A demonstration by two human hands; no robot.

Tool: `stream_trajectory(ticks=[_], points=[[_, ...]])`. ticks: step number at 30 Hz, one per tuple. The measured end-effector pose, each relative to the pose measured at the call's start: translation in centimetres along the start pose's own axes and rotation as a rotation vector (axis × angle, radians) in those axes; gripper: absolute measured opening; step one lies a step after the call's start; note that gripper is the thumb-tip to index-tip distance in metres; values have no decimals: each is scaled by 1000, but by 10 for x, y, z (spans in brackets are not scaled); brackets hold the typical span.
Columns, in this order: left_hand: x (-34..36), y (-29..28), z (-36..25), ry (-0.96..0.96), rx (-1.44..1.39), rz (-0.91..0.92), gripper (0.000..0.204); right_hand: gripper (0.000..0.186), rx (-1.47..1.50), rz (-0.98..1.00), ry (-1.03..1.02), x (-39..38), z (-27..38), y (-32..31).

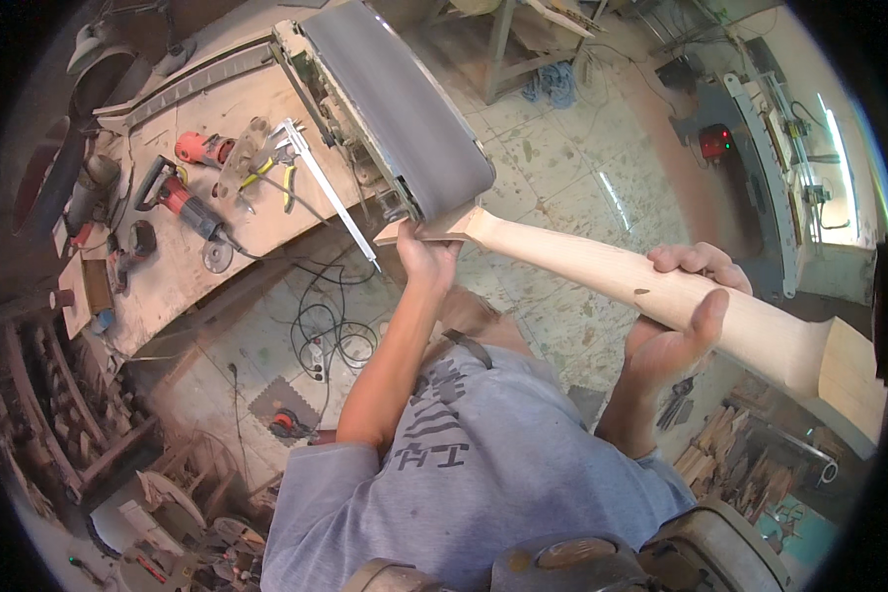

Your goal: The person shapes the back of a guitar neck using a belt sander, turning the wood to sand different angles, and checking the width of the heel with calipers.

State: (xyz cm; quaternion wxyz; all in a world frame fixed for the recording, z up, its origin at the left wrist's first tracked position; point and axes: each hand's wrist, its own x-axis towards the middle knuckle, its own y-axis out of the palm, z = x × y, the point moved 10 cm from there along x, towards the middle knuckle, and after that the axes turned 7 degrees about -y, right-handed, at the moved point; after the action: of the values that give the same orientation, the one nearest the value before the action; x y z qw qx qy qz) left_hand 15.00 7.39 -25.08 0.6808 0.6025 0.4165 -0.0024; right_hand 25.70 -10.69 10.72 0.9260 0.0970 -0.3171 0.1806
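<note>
A long pale wooden piece (602,266), shaped like a furniture leg, slants from the sander at centre down to the right. It is slim near the sander and flares into a broad block at its far right end. A dark oval mark shows on its side. My left hand (429,259) is closed on the narrow end, right under the belt sander's rounded nose (454,183). My right hand (676,331) grips the thick part from below, thumb on the near side and fingers over the far side. Whether wood and grey belt touch is hard to tell.
On the wooden bench (266,222) at left lie a caliper (331,192), pliers (288,187), a red-and-black angle grinder (183,202) and another red power tool (204,148). Cables (326,316) coil on the floor below. Wood offcuts (730,459) lie at lower right.
</note>
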Motion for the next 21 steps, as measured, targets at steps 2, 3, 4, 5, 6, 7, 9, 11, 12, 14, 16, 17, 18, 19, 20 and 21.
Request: stream_trajectory(ticks=[2, 3, 4, 5, 6, 7, 9, 11, 12, 14, 16, 17, 18, 19, 20, 21], points=[[13, 1, 0, 0, -52, -16, 64, 42, 18, 43, -32, 8, 2, 22], [18, -1, 1, -2, -53, -35, 68, 37, 52, 75, -56, 14, 3, 36], [18, 5, 1, -10, -50, -54, 72, 33, 80, 100, -80, 17, 5, 46], [19, 8, 2, -19, -47, -73, 77, 33, 98, 147, -109, 19, 7, 58], [21, 7, 4, -8, -52, -65, 79, 33, 116, 193, -138, 21, 9, 70], [24, 4, 5, 5, -60, -54, 81, 33, 137, 243, -171, 23, 12, 82], [31, 0, 8, 21, -86, -24, 84, 34, 79, 219, -205, 23, 19, 102], [37, -1, 12, 19, -122, 21, 84, 35, 42, 217, -223, 25, 24, 115], [39, -5, 15, 21, -149, 9, 82, 35, 37, 229, -219, 27, 24, 120], [38, -2, 16, 36, -202, -9, 80, 36, 22, 234, -218, 28, 23, 125], [30, 2, 15, 39, -181, -69, 74, 37, -9, 215, -217, 29, 21, 126], [26, 6, 12, 41, -168, -99, 72, 36, -5, 227, -224, 30, 22, 129], [26, 6, 14, 24, -198, -102, 70, 36, 0, 239, -231, 30, 22, 132], [26, 6, 14, 8, -225, -105, 68, 36, 6, 248, -238, 30, 23, 134], [26, 6, 15, -7, -252, -108, 66, 36, 11, 250, -241, 30, 23, 136], [25, 5, 15, -4, -249, -119, 67, 36, 16, 254, -243, 30, 23, 138]])
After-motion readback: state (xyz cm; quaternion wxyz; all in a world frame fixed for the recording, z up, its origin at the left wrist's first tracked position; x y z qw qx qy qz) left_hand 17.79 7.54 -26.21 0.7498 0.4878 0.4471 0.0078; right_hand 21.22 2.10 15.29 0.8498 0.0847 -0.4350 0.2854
